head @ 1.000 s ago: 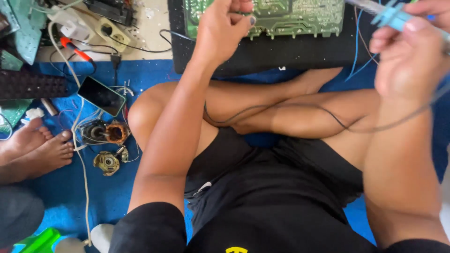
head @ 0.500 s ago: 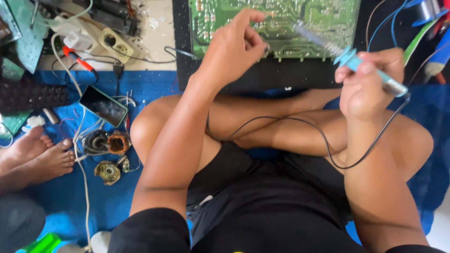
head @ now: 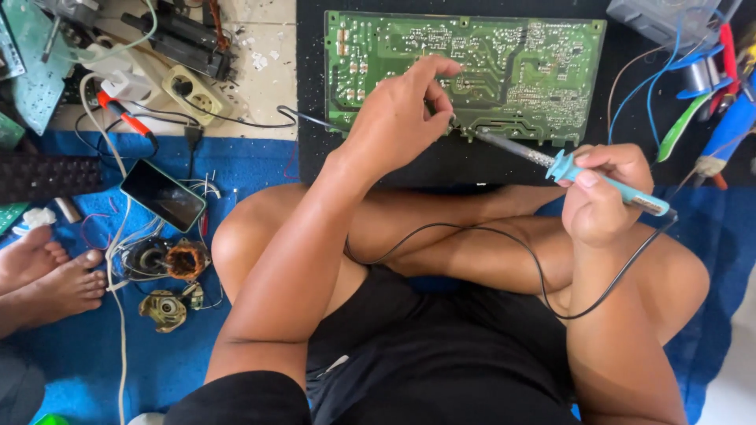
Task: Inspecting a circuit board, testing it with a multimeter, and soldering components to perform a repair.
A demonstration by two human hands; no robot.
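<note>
Right hand point(head: 600, 197) is gripping the soldering iron point(head: 567, 167), tip touching the green board point(head: 512, 63), while left hand point(head: 398, 118) is pinching something too small to tell there

The circuit board point(head: 504, 71) lies on a mat point(head: 441, 165) straight ahead of the crossed legs. The left hand point(head: 398, 118) hovers over the board's near edge; the right hand point(head: 602, 197) sits to its right, holding a soldering iron point(head: 567, 167) whose tip meets that edge beside the left fingers. Its cord point(head: 543, 275) loops back across the lap. Off to the left, on the floor, a phone point(head: 163, 195) lies with motor parts point(head: 169, 260) just nearer, a power strip point(head: 193, 93) farther off, and another person's feet point(head: 47, 275) at the far left.
</note>
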